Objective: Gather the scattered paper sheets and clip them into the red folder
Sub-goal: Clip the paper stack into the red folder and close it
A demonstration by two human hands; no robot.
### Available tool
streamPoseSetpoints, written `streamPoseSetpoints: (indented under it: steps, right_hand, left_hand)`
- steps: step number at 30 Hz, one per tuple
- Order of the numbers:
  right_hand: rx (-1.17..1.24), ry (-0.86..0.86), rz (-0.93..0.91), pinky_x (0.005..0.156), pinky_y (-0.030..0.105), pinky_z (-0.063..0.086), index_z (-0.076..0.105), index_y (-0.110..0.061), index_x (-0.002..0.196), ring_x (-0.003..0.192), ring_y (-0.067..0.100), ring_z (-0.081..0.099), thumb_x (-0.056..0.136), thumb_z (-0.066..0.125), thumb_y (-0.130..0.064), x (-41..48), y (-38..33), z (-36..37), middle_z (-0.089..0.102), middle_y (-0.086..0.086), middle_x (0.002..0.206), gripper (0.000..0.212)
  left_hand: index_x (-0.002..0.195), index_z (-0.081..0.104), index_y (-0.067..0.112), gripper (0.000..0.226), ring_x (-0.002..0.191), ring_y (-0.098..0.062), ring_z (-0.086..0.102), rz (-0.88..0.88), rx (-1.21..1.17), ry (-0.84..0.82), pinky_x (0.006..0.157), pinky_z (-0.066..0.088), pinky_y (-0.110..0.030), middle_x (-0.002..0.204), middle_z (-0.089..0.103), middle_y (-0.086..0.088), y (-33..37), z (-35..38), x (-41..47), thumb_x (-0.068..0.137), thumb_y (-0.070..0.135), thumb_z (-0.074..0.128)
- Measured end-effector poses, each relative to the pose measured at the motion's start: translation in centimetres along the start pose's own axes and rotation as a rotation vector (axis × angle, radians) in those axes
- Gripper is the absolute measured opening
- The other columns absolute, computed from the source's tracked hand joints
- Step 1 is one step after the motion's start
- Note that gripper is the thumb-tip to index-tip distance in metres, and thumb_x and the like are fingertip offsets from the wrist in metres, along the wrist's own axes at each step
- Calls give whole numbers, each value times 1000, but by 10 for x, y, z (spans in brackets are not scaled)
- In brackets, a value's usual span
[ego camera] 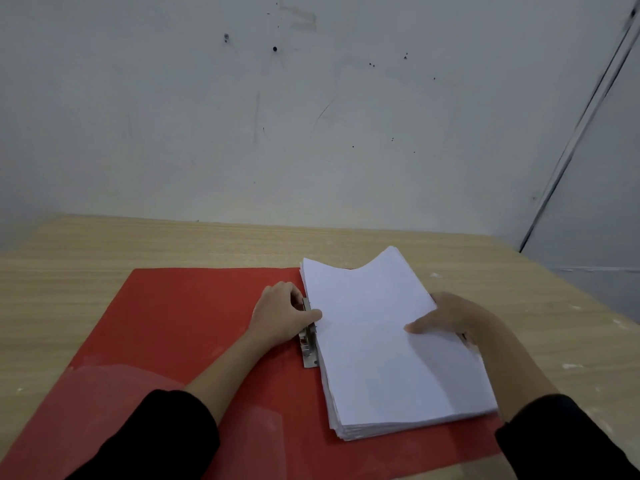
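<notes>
The red folder (180, 323) lies open and flat on the wooden table. A thick stack of white paper sheets (377, 368) rests on its right half, its far edge curling upward. Along the stack's left edge sits the metal clip (309, 344). My left hand (282, 315) grips the clip's lever, thumb lying over the paper's edge. My right hand (450, 322) holds the stack's right edge, thumb on top and fingers hidden beneath the sheets.
The wooden table (104, 251) runs back to a pale, marked wall (311, 116). A grey panel or door (595, 209) stands at the right. The table's right edge (588, 306) slants close to the folder. Black sleeves cover both my forearms.
</notes>
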State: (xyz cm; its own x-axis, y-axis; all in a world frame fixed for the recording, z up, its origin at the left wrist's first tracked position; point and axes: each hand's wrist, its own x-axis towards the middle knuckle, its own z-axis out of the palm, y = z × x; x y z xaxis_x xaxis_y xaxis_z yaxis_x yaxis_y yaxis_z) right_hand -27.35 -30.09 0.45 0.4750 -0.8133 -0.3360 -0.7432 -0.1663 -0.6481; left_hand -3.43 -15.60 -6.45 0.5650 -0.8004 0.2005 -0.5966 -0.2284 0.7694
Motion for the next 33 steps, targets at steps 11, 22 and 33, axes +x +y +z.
streamPoseSetpoints:
  steps: [11, 22, 33]
  right_hand:
    - [21, 438, -159, 73, 34, 43, 57, -9, 98, 87, 27, 58, 86, 61, -15, 39, 13, 27, 60, 6, 98, 14]
    - [54, 565, -309, 63, 30, 37, 58, -24, 104, 81, 24, 57, 83, 59, -14, 43, 25, 39, 62, -4, 88, 23]
    - [313, 463, -250, 69, 30, 56, 63, -18, 95, 76, 21, 67, 85, 62, -7, 46, 22, 28, 69, 5, 93, 15]
  left_hand:
    - [80, 60, 12, 25, 94, -24, 57, 6, -185, -69, 84, 49, -42, 90, 64, -2, -2, -9, -5, 71, 30, 75]
    - [85, 61, 11, 26, 94, -27, 59, -12, -254, -64, 86, 49, -46, 94, 65, -6, -1, -9, -6, 72, 27, 77]
    - [79, 60, 13, 22, 86, -15, 56, 39, -202, -12, 81, 47, -32, 96, 57, -2, -2, -10, -6, 76, 28, 75]
